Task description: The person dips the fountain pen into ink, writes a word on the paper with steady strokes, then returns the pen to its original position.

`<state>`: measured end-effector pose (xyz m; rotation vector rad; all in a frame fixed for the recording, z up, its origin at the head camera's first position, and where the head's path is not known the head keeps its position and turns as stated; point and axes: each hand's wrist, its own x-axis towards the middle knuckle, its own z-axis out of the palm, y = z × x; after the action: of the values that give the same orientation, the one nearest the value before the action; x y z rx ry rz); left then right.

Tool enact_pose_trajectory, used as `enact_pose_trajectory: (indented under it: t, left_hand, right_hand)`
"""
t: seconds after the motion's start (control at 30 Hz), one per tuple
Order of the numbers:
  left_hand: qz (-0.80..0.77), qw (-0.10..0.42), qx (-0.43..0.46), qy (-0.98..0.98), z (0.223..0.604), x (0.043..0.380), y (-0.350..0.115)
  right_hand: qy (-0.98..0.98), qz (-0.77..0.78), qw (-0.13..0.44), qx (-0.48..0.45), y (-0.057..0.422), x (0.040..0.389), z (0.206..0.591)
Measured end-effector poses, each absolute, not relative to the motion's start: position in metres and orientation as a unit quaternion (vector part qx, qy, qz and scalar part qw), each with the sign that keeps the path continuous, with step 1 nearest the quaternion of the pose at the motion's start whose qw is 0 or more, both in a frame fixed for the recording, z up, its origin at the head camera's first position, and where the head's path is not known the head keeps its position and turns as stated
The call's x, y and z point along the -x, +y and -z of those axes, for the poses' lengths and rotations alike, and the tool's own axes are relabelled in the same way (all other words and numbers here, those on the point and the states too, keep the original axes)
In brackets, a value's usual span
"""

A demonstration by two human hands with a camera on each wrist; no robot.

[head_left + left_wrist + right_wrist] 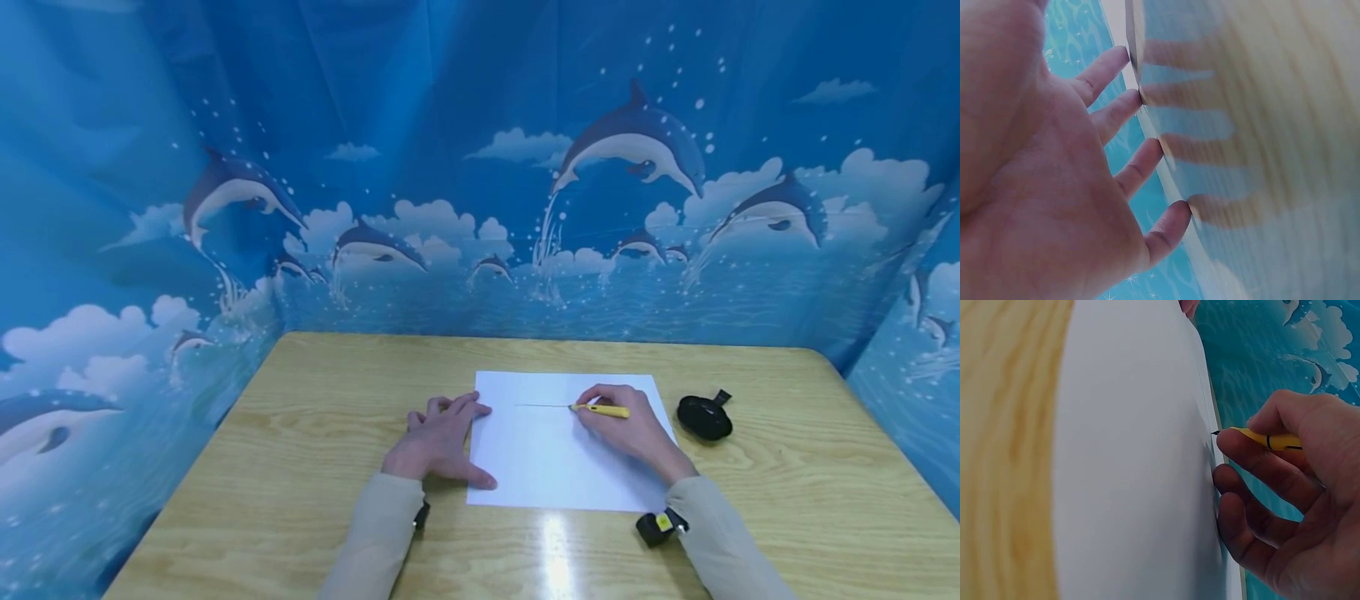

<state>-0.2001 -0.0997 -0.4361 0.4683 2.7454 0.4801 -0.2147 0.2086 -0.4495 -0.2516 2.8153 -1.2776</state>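
Observation:
A white sheet of paper (pixel 540 467) lies on the wooden table, with a thin dark line (pixel 542 406) across its upper part. My right hand (pixel 626 425) pinches a yellow pen (pixel 609 411), whose dark tip meets the paper at the line's right end. In the right wrist view the pen (pixel 1284 442) sits between thumb and forefinger while the other fingers are bent near the sheet. My left hand (pixel 442 442) is spread at the paper's left edge, thumb and some fingertips on the sheet. From the left wrist, the fingertips (pixel 1175 215) touch the surface.
A small black dish-like object (pixel 705 418) with a short tab stands right of the paper. The wooden table (pixel 315 467) extends on both sides. Behind it hangs a blue curtain (pixel 450 167) printed with dolphins. A black device (pixel 654 529) is strapped at the right wrist.

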Motion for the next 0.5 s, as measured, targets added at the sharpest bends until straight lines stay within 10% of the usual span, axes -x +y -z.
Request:
enact_pose_trajectory:
  t: [0.5]
  left_hand:
    - [-0.172, 0.154, -0.16, 0.96, 0.4353, 0.1993, -0.0989]
  right_hand:
    - [0.914, 0.398, 0.0, 0.078, 0.2174, 0.2119, 0.45]
